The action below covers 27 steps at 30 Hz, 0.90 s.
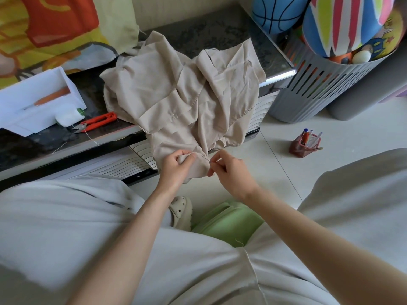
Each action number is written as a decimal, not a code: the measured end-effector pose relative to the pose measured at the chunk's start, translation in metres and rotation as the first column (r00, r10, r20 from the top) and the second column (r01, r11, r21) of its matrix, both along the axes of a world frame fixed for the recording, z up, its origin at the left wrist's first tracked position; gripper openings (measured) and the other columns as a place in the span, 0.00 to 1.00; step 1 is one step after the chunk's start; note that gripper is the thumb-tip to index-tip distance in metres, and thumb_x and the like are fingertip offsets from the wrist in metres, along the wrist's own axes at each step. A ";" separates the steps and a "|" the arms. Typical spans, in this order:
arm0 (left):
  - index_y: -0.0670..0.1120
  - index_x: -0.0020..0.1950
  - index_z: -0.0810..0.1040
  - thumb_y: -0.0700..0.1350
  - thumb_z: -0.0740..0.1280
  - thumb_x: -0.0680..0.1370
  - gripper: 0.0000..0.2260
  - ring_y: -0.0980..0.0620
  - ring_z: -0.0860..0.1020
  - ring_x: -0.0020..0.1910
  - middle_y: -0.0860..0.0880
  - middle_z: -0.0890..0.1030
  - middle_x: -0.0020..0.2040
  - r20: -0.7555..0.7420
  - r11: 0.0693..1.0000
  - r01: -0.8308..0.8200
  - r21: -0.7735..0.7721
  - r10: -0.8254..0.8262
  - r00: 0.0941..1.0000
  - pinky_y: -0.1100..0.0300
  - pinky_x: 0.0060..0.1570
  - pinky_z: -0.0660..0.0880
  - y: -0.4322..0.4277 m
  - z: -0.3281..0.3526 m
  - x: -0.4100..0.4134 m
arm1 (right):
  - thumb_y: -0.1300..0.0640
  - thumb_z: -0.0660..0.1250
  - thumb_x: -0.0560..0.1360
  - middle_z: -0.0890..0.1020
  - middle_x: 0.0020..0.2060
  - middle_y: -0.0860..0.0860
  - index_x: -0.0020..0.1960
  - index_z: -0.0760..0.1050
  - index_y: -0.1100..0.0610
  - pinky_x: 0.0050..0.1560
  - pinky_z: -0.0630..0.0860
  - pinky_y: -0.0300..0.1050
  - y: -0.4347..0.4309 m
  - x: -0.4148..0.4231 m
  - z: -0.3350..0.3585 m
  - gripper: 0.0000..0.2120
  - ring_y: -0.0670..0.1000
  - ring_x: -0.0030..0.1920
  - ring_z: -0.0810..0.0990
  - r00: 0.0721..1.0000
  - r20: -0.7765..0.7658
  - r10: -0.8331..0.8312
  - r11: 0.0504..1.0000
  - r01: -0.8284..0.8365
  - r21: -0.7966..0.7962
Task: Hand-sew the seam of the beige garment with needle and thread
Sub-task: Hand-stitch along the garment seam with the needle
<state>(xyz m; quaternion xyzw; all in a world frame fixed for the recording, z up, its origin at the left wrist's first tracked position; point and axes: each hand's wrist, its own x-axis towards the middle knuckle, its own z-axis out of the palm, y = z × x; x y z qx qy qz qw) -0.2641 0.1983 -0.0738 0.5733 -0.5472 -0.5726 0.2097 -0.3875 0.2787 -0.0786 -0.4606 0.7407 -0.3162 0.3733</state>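
Beige cloth of the garment (pixel 176 89) is lying crumpled on the dark stone table (pixel 220 34) in the head view, and its lower part is hanging over the front edge toward the person. The left hand (pixel 177 165) is gripping a fold of this hanging part, with the fingers curled around the cloth. The right hand (pixel 229 170) is just beside it at the same fold. Its thumb and forefinger are pinching together on a thin needle (pixel 208 160), which is hardly showing; the thread there I cannot make out.

Red snips (pixel 99 122) are lying near the front edge, left of the garment. A white box (pixel 37 102) is sitting at the left edge and is holding an orange-handled tool (pixel 52 98). Past the right edge, a grey slatted basket (pixel 326 84) is carrying coloured balls. A red pen holder (pixel 305 145) is standing on the floor, well apart from the hands.
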 end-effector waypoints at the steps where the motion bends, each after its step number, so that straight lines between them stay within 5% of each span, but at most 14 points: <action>1: 0.44 0.45 0.75 0.43 0.67 0.77 0.03 0.54 0.66 0.30 0.48 0.71 0.33 -0.003 1.000 0.000 0.001 0.000 1.000 0.70 0.17 0.59 0.000 0.000 0.000 | 0.64 0.58 0.77 0.83 0.37 0.48 0.43 0.68 0.54 0.32 0.67 0.30 0.000 0.001 0.001 0.07 0.36 0.29 0.73 1.000 0.006 -0.009 1.000 0.009 0.006; 13: 0.43 0.45 0.75 0.42 0.66 0.78 0.03 0.62 0.67 0.22 0.51 0.72 0.32 -0.014 0.999 0.037 -0.007 -0.037 0.999 0.71 0.18 0.60 0.002 0.002 0.002 | 0.60 0.58 0.76 0.82 0.30 0.49 0.43 0.72 0.56 0.24 0.64 0.31 -0.002 0.008 0.007 0.05 0.43 0.24 0.70 0.999 0.019 -0.049 0.994 0.047 0.095; 17: 0.44 0.46 0.76 0.42 0.66 0.78 0.03 0.63 0.66 0.20 0.53 0.71 0.30 0.004 0.999 0.021 -0.029 -0.021 1.000 0.72 0.19 0.60 0.000 -0.001 0.003 | 0.60 0.58 0.75 0.81 0.28 0.52 0.43 0.71 0.54 0.25 0.67 0.34 -0.001 0.010 0.008 0.05 0.48 0.28 0.74 0.999 -0.025 -0.042 0.995 0.044 0.092; 22: 0.44 0.43 0.75 0.41 0.66 0.78 0.04 0.63 0.66 0.20 0.52 0.70 0.30 -0.003 0.999 0.024 -0.035 -0.024 1.000 0.71 0.18 0.59 0.000 -0.001 0.003 | 0.60 0.58 0.74 0.79 0.28 0.58 0.39 0.68 0.52 0.33 0.72 0.48 0.000 0.011 0.011 0.06 0.57 0.32 0.76 0.996 -0.052 -0.068 0.997 0.070 0.038; 27: 0.44 0.43 0.75 0.41 0.66 0.78 0.04 0.62 0.66 0.20 0.52 0.71 0.30 -0.013 0.998 0.032 -0.044 -0.033 0.999 0.72 0.18 0.59 0.001 -0.001 0.003 | 0.59 0.58 0.74 0.78 0.28 0.55 0.41 0.69 0.54 0.35 0.75 0.50 -0.002 0.013 0.010 0.05 0.57 0.34 0.76 0.995 -0.081 -0.059 0.997 0.062 0.039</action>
